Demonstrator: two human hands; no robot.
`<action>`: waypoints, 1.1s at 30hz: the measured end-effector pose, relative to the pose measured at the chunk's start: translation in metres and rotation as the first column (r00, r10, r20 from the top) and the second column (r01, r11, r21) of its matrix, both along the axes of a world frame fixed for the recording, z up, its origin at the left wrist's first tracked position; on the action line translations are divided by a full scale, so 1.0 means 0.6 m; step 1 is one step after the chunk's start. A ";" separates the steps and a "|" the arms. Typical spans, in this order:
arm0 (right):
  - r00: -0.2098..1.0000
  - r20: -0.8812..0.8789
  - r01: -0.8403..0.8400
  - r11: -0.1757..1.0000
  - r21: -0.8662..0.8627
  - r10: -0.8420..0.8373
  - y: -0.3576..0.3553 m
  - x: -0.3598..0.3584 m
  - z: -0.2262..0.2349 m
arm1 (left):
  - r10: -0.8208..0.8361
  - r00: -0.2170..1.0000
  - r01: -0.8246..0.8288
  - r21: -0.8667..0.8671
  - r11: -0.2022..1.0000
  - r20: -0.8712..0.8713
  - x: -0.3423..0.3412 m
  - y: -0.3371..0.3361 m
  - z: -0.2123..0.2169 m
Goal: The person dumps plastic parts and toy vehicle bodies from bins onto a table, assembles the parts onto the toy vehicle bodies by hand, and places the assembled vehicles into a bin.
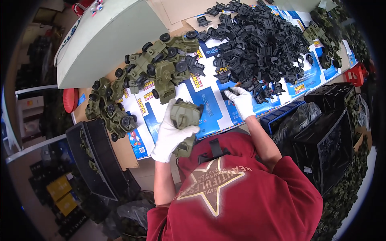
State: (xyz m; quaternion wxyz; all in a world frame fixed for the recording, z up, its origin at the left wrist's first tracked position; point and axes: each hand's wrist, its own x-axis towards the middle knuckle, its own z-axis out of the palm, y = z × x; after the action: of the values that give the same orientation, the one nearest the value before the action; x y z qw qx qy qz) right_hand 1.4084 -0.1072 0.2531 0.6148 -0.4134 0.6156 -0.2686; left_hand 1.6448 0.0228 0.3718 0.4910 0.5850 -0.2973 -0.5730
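Nearest the camera, at six o'clock, a red shirt with a gold star (219, 182) fills the lower picture, and both bare forearms rise from it. Just above, at about eight o'clock from the shirt's collar, the left hand (171, 134) in a white glove wraps its fingers around an olive-green toy vehicle body (185, 116), holding it upright over the desk's near edge. At one o'clock from that toy, the right hand (242, 100), also gloved white, reaches onto the blue printed cardboard sheet (209, 100) that covers the desk; its fingers are pinched narrow on a small black plastic part (227, 94) at the rim of the heap. Farther out, at twelve o'clock, lies the big heap of black plastic parts (257, 40). At ten o'clock a cluster of finished olive toy trucks with black wheels (161, 64) is piled, more trailing toward nine o'clock. Black crates (327, 138) stand at three o'clock beside the desk.
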 end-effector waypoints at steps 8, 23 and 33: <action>0.644 -0.060 -0.728 0.586 -0.357 0.763 -0.035 0.120 0.202 | -0.222 0.946 0.189 0.155 0.970 0.235 0.018 -0.013 0.057; 0.523 0.592 -0.603 0.757 -0.251 0.613 -0.009 0.113 0.216 | -0.040 0.974 0.025 -0.069 0.997 -0.224 0.036 0.022 0.075; 0.525 0.601 -0.638 0.746 -0.191 0.603 -0.010 0.115 0.181 | -0.022 0.909 0.029 0.010 1.000 -0.416 0.043 0.027 0.068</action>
State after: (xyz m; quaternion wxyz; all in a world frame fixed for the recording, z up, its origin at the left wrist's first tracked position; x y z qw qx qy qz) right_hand 1.4777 -0.1134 0.3619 0.8481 -0.4740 0.1926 -0.1377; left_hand 1.6704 0.0387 0.4126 0.5308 0.4498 -0.1889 -0.6930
